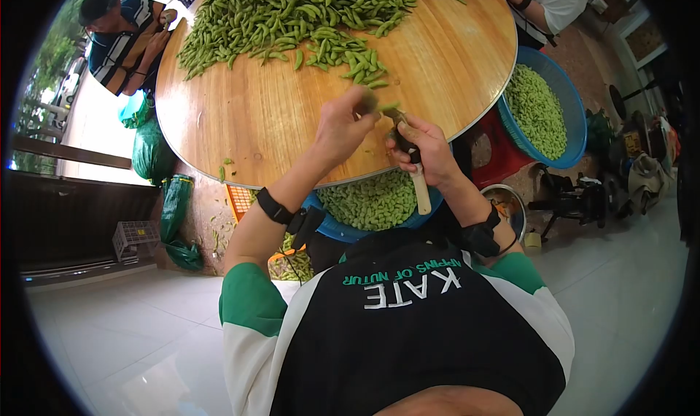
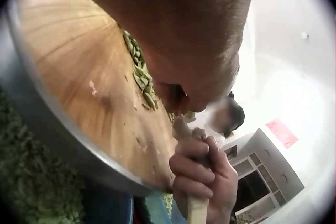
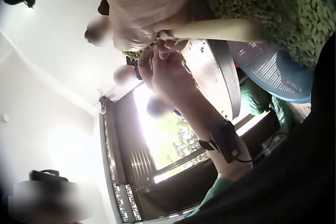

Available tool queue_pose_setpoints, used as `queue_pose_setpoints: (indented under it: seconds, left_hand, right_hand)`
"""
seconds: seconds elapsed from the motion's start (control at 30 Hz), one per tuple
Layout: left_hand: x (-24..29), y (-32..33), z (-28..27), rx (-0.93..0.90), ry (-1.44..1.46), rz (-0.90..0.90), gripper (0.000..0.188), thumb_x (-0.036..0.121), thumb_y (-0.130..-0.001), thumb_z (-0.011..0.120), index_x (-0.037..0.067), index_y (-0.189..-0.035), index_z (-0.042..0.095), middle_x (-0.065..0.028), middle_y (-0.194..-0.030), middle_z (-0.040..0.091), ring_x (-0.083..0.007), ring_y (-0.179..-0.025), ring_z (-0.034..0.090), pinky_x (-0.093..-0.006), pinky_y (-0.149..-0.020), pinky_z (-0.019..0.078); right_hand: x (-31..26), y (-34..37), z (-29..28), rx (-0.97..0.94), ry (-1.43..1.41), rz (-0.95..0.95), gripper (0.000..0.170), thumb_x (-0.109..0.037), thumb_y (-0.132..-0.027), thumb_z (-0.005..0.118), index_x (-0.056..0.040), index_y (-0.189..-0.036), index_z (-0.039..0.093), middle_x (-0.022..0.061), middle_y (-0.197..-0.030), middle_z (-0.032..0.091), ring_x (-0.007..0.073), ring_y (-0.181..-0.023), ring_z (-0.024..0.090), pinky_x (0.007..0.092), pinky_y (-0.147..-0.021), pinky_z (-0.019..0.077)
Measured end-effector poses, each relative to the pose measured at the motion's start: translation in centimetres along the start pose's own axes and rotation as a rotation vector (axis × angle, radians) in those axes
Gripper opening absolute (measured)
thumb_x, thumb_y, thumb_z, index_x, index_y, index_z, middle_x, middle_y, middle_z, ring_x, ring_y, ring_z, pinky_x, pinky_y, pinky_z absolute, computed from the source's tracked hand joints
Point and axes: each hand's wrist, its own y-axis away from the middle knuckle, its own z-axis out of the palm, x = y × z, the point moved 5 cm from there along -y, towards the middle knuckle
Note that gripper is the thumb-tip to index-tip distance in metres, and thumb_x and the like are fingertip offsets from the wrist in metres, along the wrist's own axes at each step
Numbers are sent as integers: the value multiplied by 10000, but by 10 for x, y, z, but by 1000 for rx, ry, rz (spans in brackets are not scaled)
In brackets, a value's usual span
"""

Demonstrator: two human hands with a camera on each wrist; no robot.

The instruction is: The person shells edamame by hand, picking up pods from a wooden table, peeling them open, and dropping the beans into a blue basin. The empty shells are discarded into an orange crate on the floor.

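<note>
Over the near edge of the round wooden table, both hands meet in the head view. My left hand has bent fingers, blurred, with thumb and fingertips at one end of a green soybean pod. My right hand grips a tool with a pale handle; its working end is mostly hidden by the fingers. In the left wrist view the right hand's fingers wrap that handle. Directly below the hands, a blue tub holds shelled green beans.
A large heap of soybean pods covers the table's far side. Another blue tub of shelled beans stands at right. People sit around the table, one at far left. Green sacks and an orange crate stand at left.
</note>
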Motion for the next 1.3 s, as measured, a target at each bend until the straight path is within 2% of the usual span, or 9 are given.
queue_pose_setpoints:
  seconds: [0.03, 0.1, 0.23, 0.3, 0.63, 0.8, 1.13, 1.2, 1.3]
  left_hand:
    - [-1, 5, 1, 0, 1, -2, 165, 28, -745, 662, -13, -876, 570, -113, -746, 595, -203, -669, 577, -315, -591, 453]
    - [-1, 13, 3, -55, 113, 28, 156, 37, -788, 698, 12, -889, 581, 10, -757, 590, -61, -589, 516, -227, -528, 425]
    - [-6, 20, 0, -91, 339, -143, 132, 6, -791, 678, 15, -885, 585, -10, -774, 601, -72, -576, 527, -216, -504, 422]
    - [-15, 23, -1, -57, 622, -259, 120, -11, -794, 664, 9, -888, 594, -33, -770, 608, -78, -564, 533, -201, -481, 416]
    - [-16, 35, -4, -30, 703, -329, 176, 8, -841, 617, -24, -1015, 624, -59, -726, 616, -97, -551, 553, -210, -464, 422]
    - [-17, 42, 3, -31, 959, -469, 183, 34, -853, 623, -14, -1029, 625, -64, -713, 611, -115, -550, 557, -229, -469, 437]
    - [-18, 43, 2, -17, 877, -364, 111, 32, -866, 611, -5, -971, 619, -61, -731, 618, -98, -581, 554, -231, -494, 442]
    - [-18, 44, -1, -35, 650, -254, 100, 28, -872, 602, -4, -966, 615, -45, -732, 614, -83, -594, 547, -219, -513, 435]
    - [-15, 46, -1, -5, 613, -220, 85, 28, -875, 596, -3, -953, 612, -35, -731, 607, -76, -598, 539, -211, -525, 429]
  right_hand:
    - [1, -1, 3, -44, -115, 29, 265, -175, -985, 429, -30, -1203, 468, 92, -835, 552, 89, -539, 425, 188, -419, 349]
    - [2, -1, 5, -81, -172, 41, 240, -189, -982, 445, -50, -1174, 485, 87, -834, 555, 88, -538, 424, 183, -416, 348]
    - [4, 0, 13, -172, -253, 69, 216, -196, -981, 455, -76, -1155, 501, 74, -833, 553, 82, -536, 413, 175, -414, 352]
    - [2, 1, 18, -175, -230, 77, 216, -196, -981, 456, -78, -1157, 500, 70, -828, 550, 81, -537, 414, 174, -415, 354]
    - [7, 4, 23, -202, -245, 122, 227, -206, -986, 447, -70, -1164, 486, 63, -794, 519, 76, -524, 400, 179, -402, 345]
    - [8, 7, 25, -214, -222, 100, 247, -220, -988, 446, -60, -1174, 471, 65, -791, 516, 77, -522, 392, 183, -400, 337]
    - [8, 10, 27, -176, -175, 89, 262, -199, -984, 457, -68, -1210, 468, 63, -784, 521, 78, -519, 396, 182, -404, 344]
    - [8, 10, 27, -160, -158, 94, 267, -202, -984, 458, -70, -1217, 472, 61, -782, 523, 76, -519, 398, 181, -405, 347]
    - [8, 12, 28, -130, -136, 100, 277, -205, -983, 461, -74, -1226, 482, 58, -780, 525, 72, -518, 400, 179, -406, 351]
